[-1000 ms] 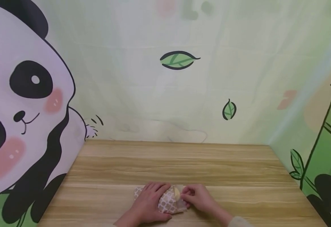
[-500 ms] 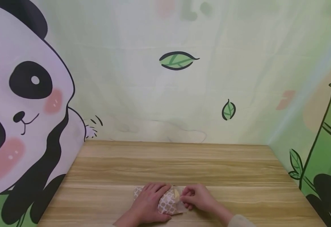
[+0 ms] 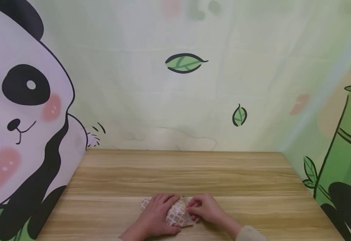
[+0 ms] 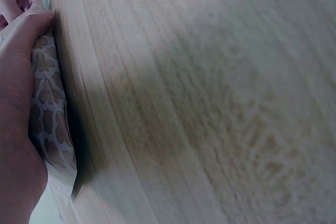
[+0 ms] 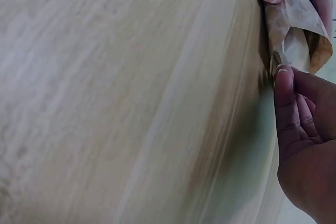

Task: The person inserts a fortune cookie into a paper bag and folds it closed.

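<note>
A small paper bag (image 3: 176,216) with a beige and white lattice pattern lies on the table near its front edge. My left hand (image 3: 157,214) grips it from above, thumb along the near side and fingers over the far side. At the bag's right end, the thumb and fingers of my right hand (image 3: 206,209) pinch the edge of the bag's mouth. In the right wrist view the paper bag (image 5: 278,22) has a gaping end with a brown inner side, beside the right fingertips. What lies inside is mostly hidden. The left wrist view shows the bag's patterned side (image 4: 50,103) under the left hand.
The wood-grain table (image 3: 181,170) reaches back to a pale green cloth backdrop (image 3: 133,83). A printed panda (image 3: 27,117) covers the left side, and printed bamboo (image 3: 341,150) the right.
A pale yellow piece showing at the bag's mouth is now largely covered. The right hand has shifted slightly left with the pinched edge. The left hand keeps its grip.
</note>
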### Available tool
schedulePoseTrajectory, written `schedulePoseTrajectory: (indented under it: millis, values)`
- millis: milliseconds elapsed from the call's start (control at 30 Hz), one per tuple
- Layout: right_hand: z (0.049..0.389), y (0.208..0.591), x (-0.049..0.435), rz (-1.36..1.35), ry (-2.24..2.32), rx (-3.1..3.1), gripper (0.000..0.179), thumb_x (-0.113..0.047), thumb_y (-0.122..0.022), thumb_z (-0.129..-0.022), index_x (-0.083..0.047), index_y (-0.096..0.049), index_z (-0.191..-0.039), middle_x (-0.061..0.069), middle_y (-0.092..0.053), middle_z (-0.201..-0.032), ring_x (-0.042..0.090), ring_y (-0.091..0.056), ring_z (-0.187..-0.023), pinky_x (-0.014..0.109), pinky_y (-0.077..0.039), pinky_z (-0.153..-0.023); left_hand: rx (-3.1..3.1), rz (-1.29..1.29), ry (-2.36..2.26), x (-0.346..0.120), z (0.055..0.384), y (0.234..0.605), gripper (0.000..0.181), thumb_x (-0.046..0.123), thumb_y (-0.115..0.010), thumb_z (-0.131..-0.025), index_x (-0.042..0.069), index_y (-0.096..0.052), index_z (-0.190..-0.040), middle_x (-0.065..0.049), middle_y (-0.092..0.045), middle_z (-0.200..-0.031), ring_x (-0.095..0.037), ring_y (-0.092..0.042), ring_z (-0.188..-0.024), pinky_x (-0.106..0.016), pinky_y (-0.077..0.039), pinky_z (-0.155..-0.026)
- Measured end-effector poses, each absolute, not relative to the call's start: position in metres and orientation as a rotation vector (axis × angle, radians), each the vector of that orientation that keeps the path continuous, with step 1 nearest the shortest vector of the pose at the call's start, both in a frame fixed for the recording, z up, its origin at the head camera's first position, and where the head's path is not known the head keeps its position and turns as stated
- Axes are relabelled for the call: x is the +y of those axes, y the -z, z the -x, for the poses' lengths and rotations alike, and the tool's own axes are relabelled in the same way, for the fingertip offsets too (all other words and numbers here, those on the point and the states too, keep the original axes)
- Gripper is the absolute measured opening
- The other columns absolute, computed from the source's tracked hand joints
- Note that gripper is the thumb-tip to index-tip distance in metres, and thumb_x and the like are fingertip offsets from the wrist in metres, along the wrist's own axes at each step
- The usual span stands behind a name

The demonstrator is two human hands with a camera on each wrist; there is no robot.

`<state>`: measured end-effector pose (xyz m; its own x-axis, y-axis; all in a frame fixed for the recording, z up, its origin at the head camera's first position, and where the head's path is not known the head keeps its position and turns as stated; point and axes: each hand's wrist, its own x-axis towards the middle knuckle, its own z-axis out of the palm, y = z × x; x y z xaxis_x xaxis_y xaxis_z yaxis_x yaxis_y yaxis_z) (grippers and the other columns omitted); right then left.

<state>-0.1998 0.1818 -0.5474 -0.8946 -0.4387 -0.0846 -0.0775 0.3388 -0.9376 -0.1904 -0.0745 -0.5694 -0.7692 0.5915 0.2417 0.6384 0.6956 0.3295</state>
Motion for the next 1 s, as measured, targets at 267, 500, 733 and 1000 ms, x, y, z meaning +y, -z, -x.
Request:
schedulePoseTrajectory:
  millis: [267, 500, 733, 1000]
  values:
    - [0.201, 0.542, 0.194, 0.404, 1.621, 2.307, 0.016, -0.004, -0.078, -0.095, 0.008, -0.074, -0.105, 0.016, -0.078, -0.086, 0.023, -0.076, -0.071, 0.027, -0.063, -0.062, -2.792, 1.011, 0.601, -0.074, 0.191, 0.567, 0.098, 0.066, -0.086, -0.074, 0.022, -0.054, -0.155, 0.000, -0.060, -0.146, -0.025, -0.055, -0.134, -0.054, -0.046, -0.114]
    - [0.202, 0.539, 0.189, 0.451, 1.641, 2.292, 0.019, -0.002, -0.077, -0.095, 0.012, -0.074, -0.108, 0.021, -0.079, -0.093, 0.031, -0.079, -0.078, 0.028, -0.065, -0.068, -2.753, 1.014, 0.594, -0.074, 0.190, 0.567, 0.097, 0.066, -0.086, -0.074, 0.020, -0.055, -0.153, 0.000, -0.061, -0.144, -0.024, -0.057, -0.132, -0.053, -0.048, -0.112]
    - [0.202, 0.540, 0.182, 0.409, 1.690, 2.231, 0.021, -0.001, -0.077, -0.095, 0.013, -0.072, -0.109, 0.022, -0.079, -0.095, 0.031, -0.079, -0.080, 0.033, -0.066, -0.070, -2.700, 1.020, 0.587, -0.074, 0.191, 0.570, 0.097, 0.067, -0.087, -0.073, 0.021, -0.056, -0.152, 0.000, -0.061, -0.143, -0.024, -0.058, -0.130, -0.053, -0.050, -0.110]
    - [0.200, 0.540, 0.181, 0.405, 1.767, 2.095, 0.022, 0.004, -0.072, -0.098, 0.019, -0.070, -0.113, 0.030, -0.077, -0.101, 0.035, -0.080, -0.089, 0.036, -0.066, -0.076, -2.697, 1.013, 0.575, -0.075, 0.191, 0.571, 0.097, 0.067, -0.087, -0.072, 0.021, -0.056, -0.152, 0.001, -0.061, -0.143, -0.023, -0.057, -0.130, -0.052, -0.050, -0.110]
